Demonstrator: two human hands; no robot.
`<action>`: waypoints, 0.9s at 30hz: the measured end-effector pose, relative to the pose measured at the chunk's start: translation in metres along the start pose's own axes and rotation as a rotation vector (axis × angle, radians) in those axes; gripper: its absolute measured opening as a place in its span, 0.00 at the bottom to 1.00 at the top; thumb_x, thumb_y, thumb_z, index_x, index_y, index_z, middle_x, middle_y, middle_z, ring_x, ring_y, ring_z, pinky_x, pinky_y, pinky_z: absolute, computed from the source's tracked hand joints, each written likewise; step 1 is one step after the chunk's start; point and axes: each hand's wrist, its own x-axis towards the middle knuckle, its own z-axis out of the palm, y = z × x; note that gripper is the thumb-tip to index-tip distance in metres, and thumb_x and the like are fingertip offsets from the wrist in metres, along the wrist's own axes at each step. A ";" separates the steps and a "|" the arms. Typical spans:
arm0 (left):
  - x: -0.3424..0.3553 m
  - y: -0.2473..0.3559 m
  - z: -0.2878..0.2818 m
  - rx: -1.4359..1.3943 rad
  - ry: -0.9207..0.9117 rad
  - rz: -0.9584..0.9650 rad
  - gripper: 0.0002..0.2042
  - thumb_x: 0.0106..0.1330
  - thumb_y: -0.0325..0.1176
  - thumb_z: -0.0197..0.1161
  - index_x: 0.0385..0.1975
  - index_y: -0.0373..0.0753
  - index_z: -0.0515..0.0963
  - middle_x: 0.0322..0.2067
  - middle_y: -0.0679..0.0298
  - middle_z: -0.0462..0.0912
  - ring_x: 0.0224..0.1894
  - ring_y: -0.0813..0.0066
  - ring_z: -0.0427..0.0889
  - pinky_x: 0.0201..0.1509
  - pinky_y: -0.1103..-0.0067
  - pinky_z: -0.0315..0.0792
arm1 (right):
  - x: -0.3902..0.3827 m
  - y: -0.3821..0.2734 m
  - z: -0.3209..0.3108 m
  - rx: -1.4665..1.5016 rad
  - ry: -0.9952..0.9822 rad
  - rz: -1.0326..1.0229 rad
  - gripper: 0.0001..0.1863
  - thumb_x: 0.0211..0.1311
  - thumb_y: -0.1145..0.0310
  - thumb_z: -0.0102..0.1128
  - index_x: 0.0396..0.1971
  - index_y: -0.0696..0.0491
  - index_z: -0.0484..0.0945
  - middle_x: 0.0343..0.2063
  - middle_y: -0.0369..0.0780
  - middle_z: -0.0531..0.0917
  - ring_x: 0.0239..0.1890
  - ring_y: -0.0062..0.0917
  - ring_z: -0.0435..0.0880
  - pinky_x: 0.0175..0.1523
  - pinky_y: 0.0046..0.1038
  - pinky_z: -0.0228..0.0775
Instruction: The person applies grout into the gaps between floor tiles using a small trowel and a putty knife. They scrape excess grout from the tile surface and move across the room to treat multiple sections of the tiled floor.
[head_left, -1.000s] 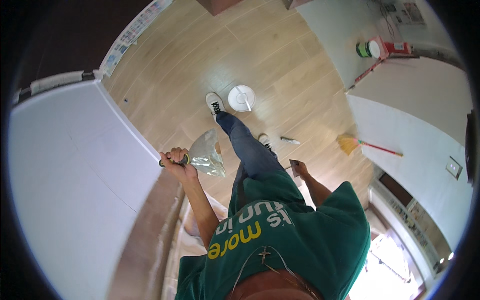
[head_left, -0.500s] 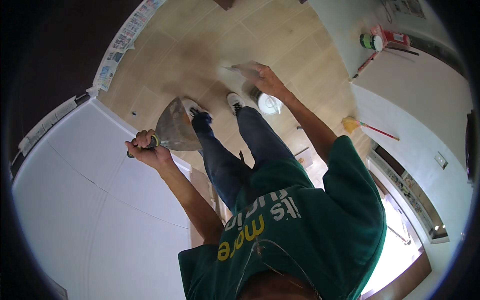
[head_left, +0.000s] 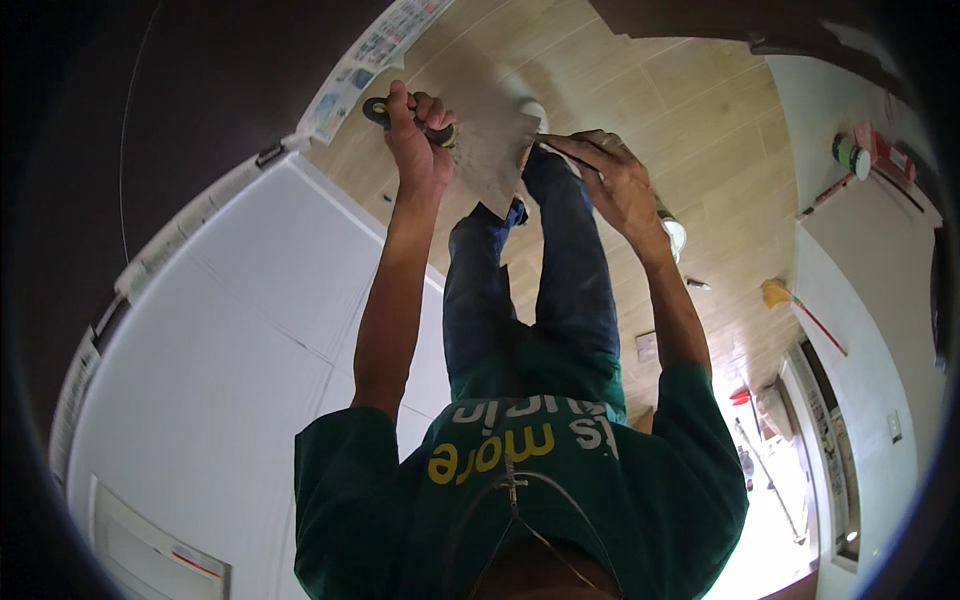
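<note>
Left hand (head_left: 420, 140) curled tight on wide, flared, mottled metal scraper (head_left: 490, 158); right hand (head_left: 618, 185) gripping thin flat blade (head_left: 568, 152).

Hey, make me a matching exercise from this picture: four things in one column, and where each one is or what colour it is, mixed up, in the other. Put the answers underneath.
Things
1. broom
2. wide scraper
3. T-shirt
4. thin tool

Places and colours
A. held by its handle in the left hand
B. green, with white and yellow lettering
C. held in the right hand
D. yellowish and red, toward the right of the picture

Right pairs: 1-D, 2-A, 3-B, 4-C
</note>
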 end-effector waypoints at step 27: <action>0.399 -0.042 -0.052 0.322 -0.378 -0.146 0.16 0.70 0.47 0.57 0.24 0.47 0.66 0.18 0.74 0.61 0.18 0.86 0.58 0.24 0.85 0.56 | 0.352 0.476 0.227 -0.139 0.397 0.284 0.17 0.64 0.60 0.57 0.48 0.51 0.80 0.36 0.46 0.84 0.38 0.33 0.84 0.47 0.32 0.74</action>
